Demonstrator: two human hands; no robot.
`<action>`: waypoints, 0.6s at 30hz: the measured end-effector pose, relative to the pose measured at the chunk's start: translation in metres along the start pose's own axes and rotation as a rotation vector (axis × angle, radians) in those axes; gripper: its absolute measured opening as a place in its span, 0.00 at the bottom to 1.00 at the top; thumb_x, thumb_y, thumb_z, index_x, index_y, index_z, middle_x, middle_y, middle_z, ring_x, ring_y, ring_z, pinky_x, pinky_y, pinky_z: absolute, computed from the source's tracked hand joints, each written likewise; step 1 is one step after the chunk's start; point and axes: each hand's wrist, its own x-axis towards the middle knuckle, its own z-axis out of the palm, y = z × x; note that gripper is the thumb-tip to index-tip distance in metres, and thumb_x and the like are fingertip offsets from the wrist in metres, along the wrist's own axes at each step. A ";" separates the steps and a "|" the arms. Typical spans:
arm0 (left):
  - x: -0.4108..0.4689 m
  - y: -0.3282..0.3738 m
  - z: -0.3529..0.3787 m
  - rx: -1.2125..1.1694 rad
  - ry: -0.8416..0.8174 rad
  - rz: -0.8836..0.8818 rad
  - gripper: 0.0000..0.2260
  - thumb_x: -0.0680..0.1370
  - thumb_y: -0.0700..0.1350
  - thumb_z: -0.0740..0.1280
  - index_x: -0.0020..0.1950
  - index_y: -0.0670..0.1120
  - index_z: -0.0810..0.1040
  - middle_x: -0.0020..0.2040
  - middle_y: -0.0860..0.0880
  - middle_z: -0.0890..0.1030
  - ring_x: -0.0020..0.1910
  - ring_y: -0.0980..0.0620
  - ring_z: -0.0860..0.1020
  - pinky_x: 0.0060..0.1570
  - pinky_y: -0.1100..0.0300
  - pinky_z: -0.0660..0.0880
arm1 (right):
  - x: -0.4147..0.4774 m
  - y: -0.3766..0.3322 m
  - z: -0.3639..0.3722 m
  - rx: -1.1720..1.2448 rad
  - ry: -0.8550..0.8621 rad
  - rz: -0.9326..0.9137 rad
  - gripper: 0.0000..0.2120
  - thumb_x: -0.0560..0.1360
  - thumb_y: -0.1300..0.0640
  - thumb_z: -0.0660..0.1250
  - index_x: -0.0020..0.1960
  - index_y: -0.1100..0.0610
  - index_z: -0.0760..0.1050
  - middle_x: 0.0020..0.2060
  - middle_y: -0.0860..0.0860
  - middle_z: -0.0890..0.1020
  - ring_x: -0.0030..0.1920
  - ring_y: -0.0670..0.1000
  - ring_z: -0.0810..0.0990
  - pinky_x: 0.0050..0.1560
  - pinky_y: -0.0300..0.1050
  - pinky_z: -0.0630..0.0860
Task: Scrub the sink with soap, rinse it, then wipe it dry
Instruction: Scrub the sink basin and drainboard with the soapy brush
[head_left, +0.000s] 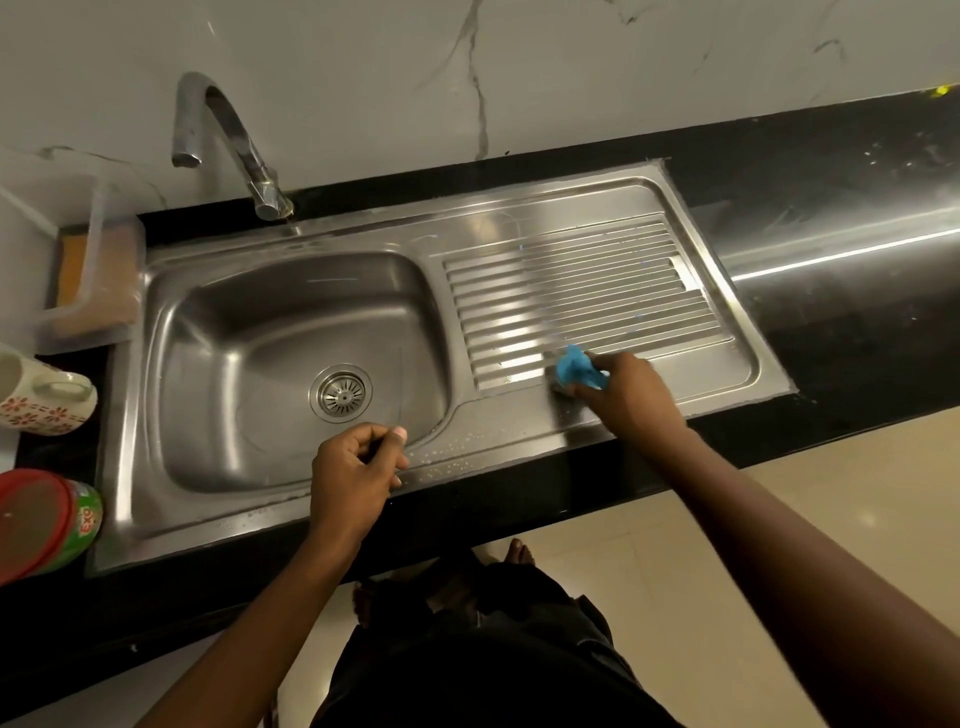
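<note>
Currently I am watching the right hand (636, 389) gripping a crumpled blue cloth (574, 366) at the near edge of the stainless steel sink (519, 423); its drainboard ribs (571, 291) are running sideways beyond the fingers (615, 366), left hand (353, 467) curling empty.

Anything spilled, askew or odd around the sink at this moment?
Nothing serious. Small pale droplets or specks dot the sink's front rim, left of the right hand, which grips a blue cloth on the drainboard. Light specks also scatter the black counter at far right. The rest looks in order.
</note>
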 end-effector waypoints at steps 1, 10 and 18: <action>0.000 0.001 0.004 0.001 -0.003 -0.003 0.08 0.82 0.45 0.71 0.45 0.45 0.84 0.37 0.47 0.85 0.31 0.53 0.81 0.37 0.56 0.78 | -0.001 -0.008 0.011 0.025 -0.027 -0.017 0.23 0.75 0.41 0.74 0.66 0.49 0.80 0.50 0.49 0.86 0.46 0.49 0.84 0.51 0.53 0.84; -0.003 0.012 0.039 0.006 0.037 0.012 0.09 0.82 0.46 0.71 0.44 0.45 0.84 0.36 0.48 0.85 0.31 0.52 0.81 0.35 0.57 0.78 | 0.006 0.020 -0.015 -0.172 -0.247 -0.082 0.26 0.70 0.40 0.79 0.65 0.48 0.80 0.51 0.49 0.85 0.45 0.47 0.82 0.48 0.49 0.81; -0.019 0.013 0.064 0.017 0.072 0.000 0.10 0.83 0.45 0.70 0.43 0.44 0.83 0.36 0.48 0.85 0.31 0.51 0.81 0.34 0.58 0.78 | 0.002 0.004 -0.011 -0.075 -0.275 -0.131 0.22 0.73 0.46 0.78 0.63 0.53 0.82 0.49 0.51 0.86 0.43 0.46 0.84 0.48 0.47 0.82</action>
